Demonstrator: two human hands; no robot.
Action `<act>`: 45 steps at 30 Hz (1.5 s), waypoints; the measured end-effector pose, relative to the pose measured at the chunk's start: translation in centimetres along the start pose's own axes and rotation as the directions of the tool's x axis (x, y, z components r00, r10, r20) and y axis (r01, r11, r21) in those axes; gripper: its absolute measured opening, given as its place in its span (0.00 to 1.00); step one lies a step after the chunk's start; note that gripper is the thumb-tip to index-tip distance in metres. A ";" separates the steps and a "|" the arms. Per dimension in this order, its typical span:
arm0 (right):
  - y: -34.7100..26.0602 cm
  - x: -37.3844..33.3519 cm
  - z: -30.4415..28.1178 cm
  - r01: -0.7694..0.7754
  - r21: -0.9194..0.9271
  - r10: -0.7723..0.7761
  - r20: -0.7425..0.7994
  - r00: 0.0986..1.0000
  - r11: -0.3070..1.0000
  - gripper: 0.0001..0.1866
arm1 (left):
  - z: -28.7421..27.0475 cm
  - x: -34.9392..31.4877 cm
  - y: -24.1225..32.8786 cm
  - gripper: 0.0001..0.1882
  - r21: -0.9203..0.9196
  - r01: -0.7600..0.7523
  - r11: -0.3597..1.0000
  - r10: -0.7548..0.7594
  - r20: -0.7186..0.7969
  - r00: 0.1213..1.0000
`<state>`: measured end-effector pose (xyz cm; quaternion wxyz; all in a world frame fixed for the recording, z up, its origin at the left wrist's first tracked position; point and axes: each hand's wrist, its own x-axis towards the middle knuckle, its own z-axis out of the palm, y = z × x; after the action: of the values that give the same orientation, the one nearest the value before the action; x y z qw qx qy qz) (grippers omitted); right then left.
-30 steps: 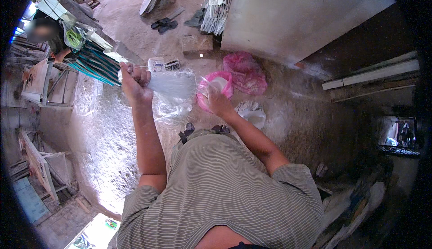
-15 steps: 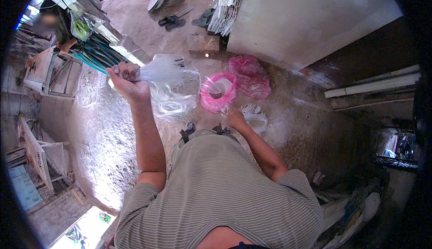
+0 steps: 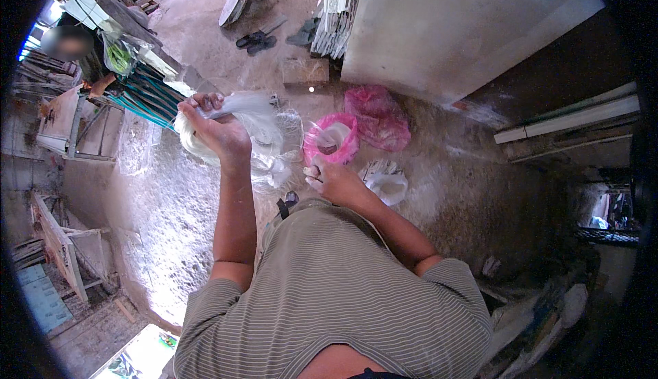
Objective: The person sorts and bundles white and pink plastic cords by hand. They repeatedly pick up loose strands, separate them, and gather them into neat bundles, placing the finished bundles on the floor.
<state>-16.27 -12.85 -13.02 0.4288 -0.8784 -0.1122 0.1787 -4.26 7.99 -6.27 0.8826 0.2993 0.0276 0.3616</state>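
Note:
My left hand (image 3: 223,131) is closed round a bundle of long, fine white fibres (image 3: 250,108), raised to the left of the middle. The strands fan out to its right, and a loop of them hangs on its left side. My right hand (image 3: 339,181) is closed just in front of a round container lined with a pink plastic bag (image 3: 351,140). Its fingertips are pinched and pale; whatever they hold, perhaps something thin and dark, is too small to make out. More loose white fibres (image 3: 274,171) show below the bundle.
Beyond the container lies a crumpled pink bag (image 3: 378,118). A white bowl (image 3: 391,188) stands right of my right hand. Dark sandals (image 3: 257,40) and a block (image 3: 306,72) are farther off. A large pale panel (image 3: 466,22) leans at the right; another person is at the far left.
My left hand has turned and moved slightly right, and the fibres now also loop over its left side. My right hand has shifted left, to the near side of the container.

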 end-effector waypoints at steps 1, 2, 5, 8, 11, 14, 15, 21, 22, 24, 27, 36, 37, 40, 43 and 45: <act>-1.0 -0.2 -0.7 -0.027 0.008 0.027 -0.003 1.000 1.000 0.17 | 0.0 0.1 0.0 0.16 0.006 -0.008 1.000 0.008 -0.006 1.000; -1.4 -0.2 -1.2 -0.053 0.017 0.053 -0.005 0.999 0.998 0.17 | 0.1 0.2 0.0 0.16 0.020 -0.021 1.000 0.021 -0.004 1.000; -0.4 0.0 -1.6 -0.028 -0.078 0.026 -0.026 0.999 0.997 0.17 | 0.0 0.1 -0.1 0.16 0.036 -0.030 0.999 0.029 0.013 0.999; -1.8 0.7 -2.1 -0.008 -0.112 0.011 0.029 1.000 0.994 0.17 | -0.6 0.3 -0.4 0.16 0.033 -0.027 0.999 0.026 0.033 0.999; -0.9 2.5 -0.3 0.041 -0.020 -0.041 0.003 0.999 0.999 0.19 | 0.2 -0.3 -0.8 0.16 0.055 -0.027 0.998 0.027 0.004 1.000; 4.1 4.9 4.2 0.099 -0.143 -0.122 -0.161 0.979 0.985 0.21 | 0.3 -0.4 -1.0 0.16 0.064 -0.025 0.998 0.025 0.000 1.000; 4.5 5.3 4.4 0.044 -0.187 -0.070 -0.136 0.988 0.981 0.22 | 0.6 -0.6 -0.7 0.16 0.085 -0.031 0.996 0.032 -0.014 0.999; 6.4 6.4 4.7 -0.164 -0.319 0.133 -0.117 0.984 0.933 0.25 | -0.4 -0.4 -0.5 0.17 0.083 -0.031 0.996 0.035 -0.039 0.999; 7.2 6.5 4.8 -0.172 -0.362 0.138 -0.118 0.983 0.916 0.26 | -0.4 -0.6 -0.4 0.17 0.087 -0.021 0.996 0.027 -0.068 0.997; 8.5 6.7 5.1 -0.165 -0.399 0.124 -0.127 0.984 0.902 0.27 | -0.7 -0.7 -0.6 0.17 0.080 0.006 0.997 0.002 -0.092 0.996; 9.8 6.8 5.7 -0.168 -0.386 0.153 -0.069 0.986 0.907 0.27 | -0.9 -1.5 -1.2 0.16 0.121 0.059 0.991 -0.041 -0.146 0.988; 12.8 7.2 7.8 -0.164 -0.471 0.128 -0.108 0.986 0.867 0.26 | -1.4 -2.5 -1.9 0.18 0.125 0.111 0.986 -0.094 -0.138 0.986; 13.0 6.9 7.3 -0.140 -0.456 0.079 -0.150 0.985 0.879 0.27 | -1.5 -1.9 -1.6 0.17 0.129 0.095 0.987 -0.078 -0.127 0.989; 14.0 6.7 7.5 -0.131 -0.523 0.033 -0.192 0.981 0.842 0.27 | -2.1 -1.5 -1.5 0.19 0.166 0.120 0.979 -0.102 -0.111 0.988; 16.5 7.2 8.9 -0.081 -0.515 -0.058 -0.248 0.967 0.853 0.26 | -2.3 -1.7 -1.8 0.19 0.135 0.142 0.981 -0.120 -0.158 0.980; 17.8 7.4 9.4 -0.074 -0.445 -0.047 -0.255 0.966 0.892 0.25 | -2.3 -1.4 -1.7 0.19 0.127 0.127 0.984 -0.103 -0.179 0.978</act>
<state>-12.55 -14.37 -34.07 0.2229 -0.9703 -0.0873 0.0346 -4.85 7.28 -9.34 0.8735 0.3252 0.1458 0.3315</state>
